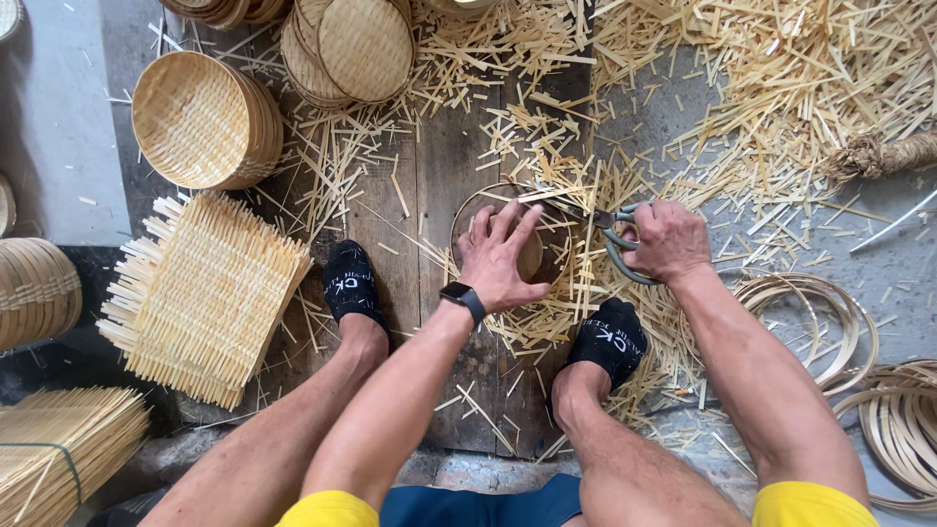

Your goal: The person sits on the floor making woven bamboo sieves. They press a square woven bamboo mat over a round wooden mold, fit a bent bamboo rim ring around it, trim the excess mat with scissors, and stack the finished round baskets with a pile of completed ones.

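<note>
Left hand (503,259), smartwatch on the wrist: spread flat, pressing a round woven bamboo piece inside a thin bamboo hoop (468,210) on the dark wooden board (439,166).
Right hand (669,239): fingers through the handles of grey-handled metal scissors (610,229), blades pointing left at the hoop's edge.
Two feet in black socks (349,283), either side of the left forearm.
Stack of square woven bamboo mats (200,298), left.
Stacks of round shallow woven bamboo baskets (200,122), upper left.
Loose pale bamboo strip offcuts (781,88), scattered across the top and right.
Coiled thin bamboo rings (903,420), lower right.
</note>
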### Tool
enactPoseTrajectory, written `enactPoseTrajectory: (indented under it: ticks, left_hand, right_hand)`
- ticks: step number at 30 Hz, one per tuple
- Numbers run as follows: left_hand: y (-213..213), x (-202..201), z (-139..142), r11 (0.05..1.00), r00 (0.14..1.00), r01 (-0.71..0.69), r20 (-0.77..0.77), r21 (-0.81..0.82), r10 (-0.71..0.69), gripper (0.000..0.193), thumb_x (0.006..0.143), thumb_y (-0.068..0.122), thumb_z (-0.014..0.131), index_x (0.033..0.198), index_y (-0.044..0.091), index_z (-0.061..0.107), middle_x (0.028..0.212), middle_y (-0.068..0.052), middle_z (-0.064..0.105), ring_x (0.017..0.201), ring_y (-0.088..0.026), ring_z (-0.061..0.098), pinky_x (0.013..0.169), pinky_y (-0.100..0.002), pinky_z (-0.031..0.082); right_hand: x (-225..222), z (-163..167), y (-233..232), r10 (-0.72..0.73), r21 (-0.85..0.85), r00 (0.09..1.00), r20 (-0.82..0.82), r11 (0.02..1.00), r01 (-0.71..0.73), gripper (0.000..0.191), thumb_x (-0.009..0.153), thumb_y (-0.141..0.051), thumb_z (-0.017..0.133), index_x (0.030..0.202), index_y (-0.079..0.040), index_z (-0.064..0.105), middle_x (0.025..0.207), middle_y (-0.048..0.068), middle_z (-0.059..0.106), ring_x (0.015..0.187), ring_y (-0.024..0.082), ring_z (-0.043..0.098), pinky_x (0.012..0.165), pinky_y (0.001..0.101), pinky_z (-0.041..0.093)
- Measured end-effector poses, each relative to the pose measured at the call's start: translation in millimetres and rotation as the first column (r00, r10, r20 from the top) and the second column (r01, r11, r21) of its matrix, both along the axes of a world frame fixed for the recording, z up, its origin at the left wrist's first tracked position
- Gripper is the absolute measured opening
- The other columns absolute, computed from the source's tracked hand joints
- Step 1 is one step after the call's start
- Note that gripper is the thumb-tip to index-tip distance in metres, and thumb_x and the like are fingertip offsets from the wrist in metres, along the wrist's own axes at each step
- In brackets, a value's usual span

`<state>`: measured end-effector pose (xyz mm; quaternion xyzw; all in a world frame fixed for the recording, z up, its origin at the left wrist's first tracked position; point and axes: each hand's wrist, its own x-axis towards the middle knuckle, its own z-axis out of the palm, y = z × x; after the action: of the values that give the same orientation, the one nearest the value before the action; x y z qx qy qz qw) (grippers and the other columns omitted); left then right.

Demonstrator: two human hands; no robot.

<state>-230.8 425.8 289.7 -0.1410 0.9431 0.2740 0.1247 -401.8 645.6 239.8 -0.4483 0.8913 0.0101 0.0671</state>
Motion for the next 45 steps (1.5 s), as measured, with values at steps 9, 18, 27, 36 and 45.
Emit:
enactPoseTrajectory:
  ticks: [9, 18, 27, 36, 45]
  left_hand:
    - [-9, -11, -11, 0.966, 0.963, 0.259, 0.08, -0.017, -0.257, 0.09, 0.052, 0.03, 0.086, 0.137, 0.033, 0.056, 0.145, -0.001, 0.048, 0.138, -0.036, 0.034, 0.105, -0.062, 0.031]
    - [-24, -8, -16, 0.931, 0.93, 0.361, 0.046, 0.063, -0.364, 0.092, 0.052, 0.033, 0.087, 0.139, 0.034, 0.055, 0.148, -0.001, 0.048, 0.141, -0.035, 0.034, 0.11, -0.061, 0.029]
    - [-42, -26, -41, 0.776, 0.79, -0.613, 0.127, 0.148, 0.6, 0.056, 0.093, 0.056, 0.067, 0.135, 0.018, 0.069, 0.142, -0.015, 0.056, 0.136, -0.034, 0.047, 0.118, -0.05, 0.04]
    - [-11, -66, -32, 0.706, 0.772, -0.625, 0.125, 0.334, 0.624, 0.034, 0.078, 0.047, 0.082, 0.1, 0.021, 0.084, 0.099, -0.006, 0.071, 0.099, -0.026, 0.069, 0.091, -0.042, 0.053]
    - [1, -79, -34, 0.754, 0.787, -0.611, 0.078, 0.24, 0.612, 0.034, 0.072, 0.046, 0.084, 0.094, 0.02, 0.087, 0.099, -0.008, 0.071, 0.095, -0.025, 0.065, 0.088, -0.044, 0.048]
  right_hand:
    - [-1, 12, -14, 0.075, -0.099, 0.983, -0.165, 0.991, -0.092, 0.033, 0.079, -0.04, 0.07, 0.081, -0.008, 0.062, 0.071, 0.005, 0.055, 0.064, 0.017, 0.055, 0.057, 0.0314, 0.049]
    - [-16, 8, 18, -0.5, 0.173, 0.82, 0.277, 0.866, 0.47, 0.037, 0.091, -0.044, 0.072, 0.085, -0.008, 0.067, 0.075, 0.008, 0.061, 0.065, 0.021, 0.058, 0.066, 0.0425, 0.054]
    - [14, 11, 38, -0.654, -0.079, 0.646, 0.394, 0.676, 0.732, 0.069, 0.078, -0.032, 0.086, 0.13, 0.003, 0.057, 0.121, 0.02, 0.056, 0.104, 0.027, 0.061, 0.09, 0.0429, 0.054]
    - [47, 22, -31, -0.343, -0.038, 0.38, 0.859, 0.698, 0.715, 0.032, 0.087, -0.025, 0.082, 0.11, -0.004, 0.076, 0.085, 0.007, 0.077, 0.072, 0.011, 0.066, 0.068, 0.0307, 0.054]
    - [42, 16, -28, -0.354, 0.062, 0.155, 0.922, 0.531, 0.845, 0.022, 0.082, -0.019, 0.086, 0.089, 0.001, 0.08, 0.068, 0.006, 0.07, 0.049, 0.009, 0.061, 0.044, 0.0253, 0.054]
